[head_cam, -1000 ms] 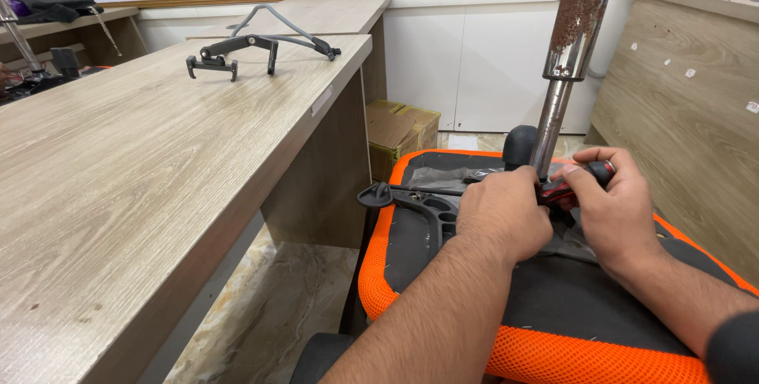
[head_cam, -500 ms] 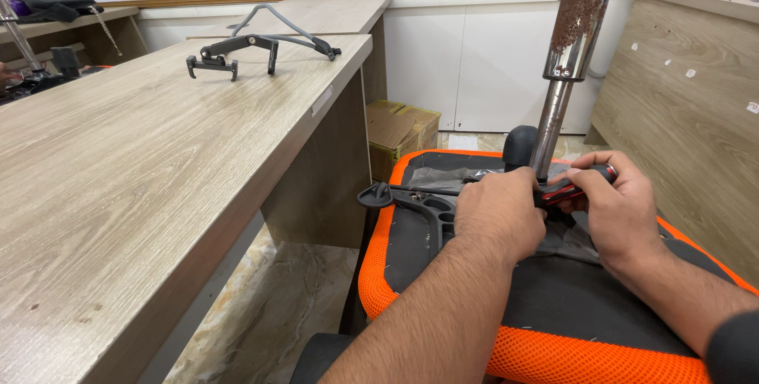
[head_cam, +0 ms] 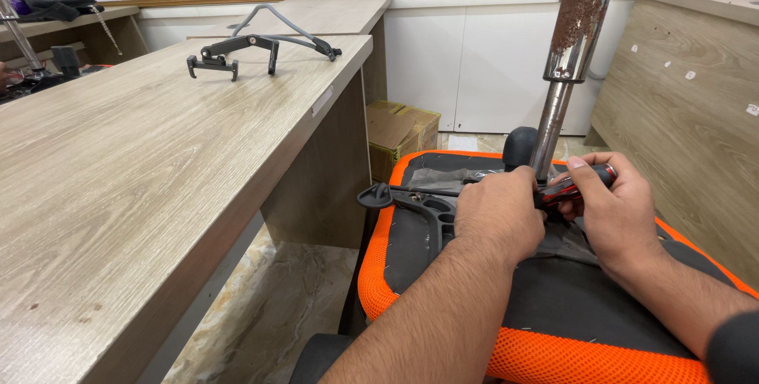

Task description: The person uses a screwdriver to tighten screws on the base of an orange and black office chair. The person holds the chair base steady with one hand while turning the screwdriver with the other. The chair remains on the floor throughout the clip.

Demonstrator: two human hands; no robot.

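Note:
An upturned office chair seat [head_cam: 379, 281] with an orange mesh edge and black underside lies in front of me. Its rusty metal column [head_cam: 571, 60] rises from the middle. My right hand [head_cam: 613, 214] grips a screwdriver with a red and black handle [head_cam: 581, 182] at the foot of the column. My left hand [head_cam: 498, 222] is closed over the black mechanism plate next to the column, beside the tool's tip. A black lever with a ring end [head_cam: 378, 194] sticks out to the left of the seat.
A long wooden desk [head_cam: 134, 186] runs along the left, carrying a black chair armrest bracket [head_cam: 253, 44]. A cardboard box [head_cam: 403, 127] sits on the floor under the desk's end. Wooden panelling [head_cam: 688, 107] stands to the right, white cabinets behind.
Both hands stay at the column's base; the right hand has shifted slightly on the screwdriver handle. Nothing else has moved.

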